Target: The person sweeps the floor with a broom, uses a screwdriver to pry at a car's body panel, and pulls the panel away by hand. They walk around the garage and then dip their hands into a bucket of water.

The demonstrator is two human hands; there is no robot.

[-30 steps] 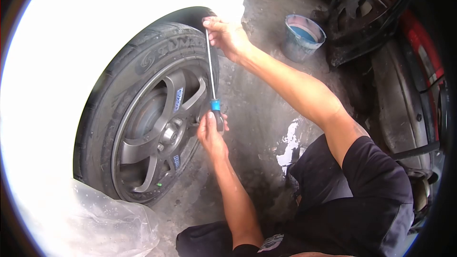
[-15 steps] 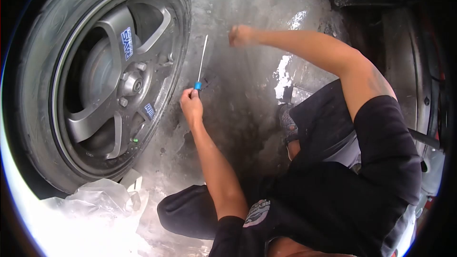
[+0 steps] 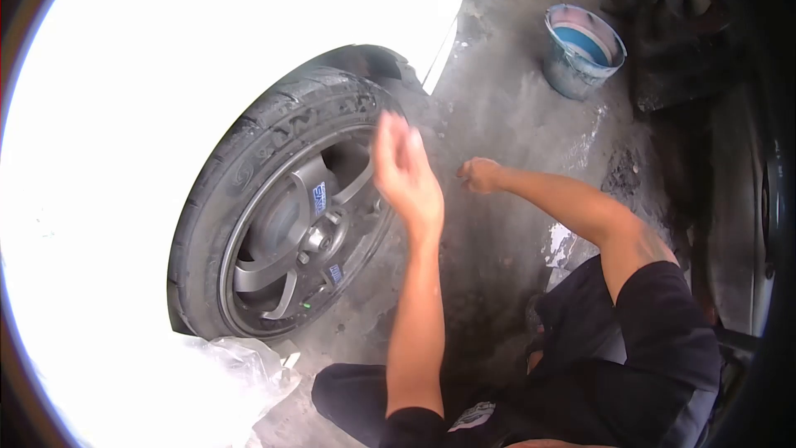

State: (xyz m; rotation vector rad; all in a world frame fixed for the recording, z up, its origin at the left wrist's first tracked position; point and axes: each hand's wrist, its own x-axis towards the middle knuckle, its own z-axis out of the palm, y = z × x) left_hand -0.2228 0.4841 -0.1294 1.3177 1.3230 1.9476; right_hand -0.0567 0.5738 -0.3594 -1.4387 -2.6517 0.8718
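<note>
My left hand point(image 3: 406, 174) is raised in front of the wheel's right edge, its fingers stretched up and the thumb apart. It is slightly blurred, and nothing shows in it. My right hand point(image 3: 479, 175) is held out over the floor, right of the wheel, with its fingers curled in; whatever they may hold is too small to see. The grey spoked wheel point(image 3: 308, 174) carries blue-and-white stickers and a black tyre point(image 3: 207, 199). Lug nuts surround its hub point(image 3: 321, 240). No screwdriver is visible in this view.
White bodywork point(image 3: 398, 0) arches over the tyre. A bucket point(image 3: 570, 75) with blue inside stands on the wet grey floor point(image 3: 506, 116) at upper right. Clear plastic sheeting point(image 3: 240, 369) lies below the wheel. Dark vehicle parts point(image 3: 696, 116) line the right side.
My left hand has come away from the blue-handled screwdriver, risen and opened. The screwdriver has gone from sight. The view has tilted up, showing more bodywork and the whole bucket.
</note>
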